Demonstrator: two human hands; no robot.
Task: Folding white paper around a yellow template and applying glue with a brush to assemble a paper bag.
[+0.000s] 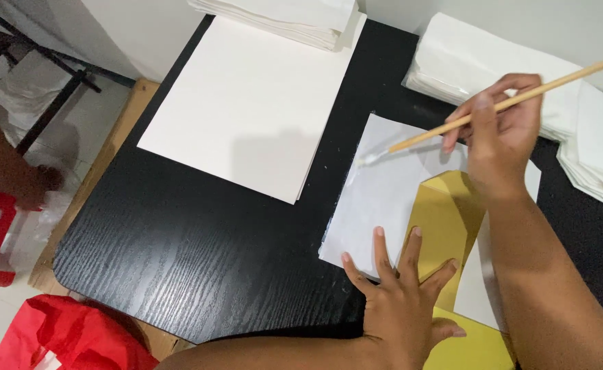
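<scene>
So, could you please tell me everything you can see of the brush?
The brush is a long, thin, pale wooden stick ending in a small whitish tip. It slants from the upper right down to the lower left. The right hand grips it near the middle, fingers wrapped over the handle. Its tip rests on the white sheet near that sheet's top left corner, on the black table.

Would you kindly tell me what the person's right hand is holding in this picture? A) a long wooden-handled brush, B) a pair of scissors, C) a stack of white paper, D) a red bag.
A: the right hand grips a long wooden-handled brush, whose pale tip rests on the white sheet, while the left hand presses flat on the sheet and the yellow paper.
</scene>
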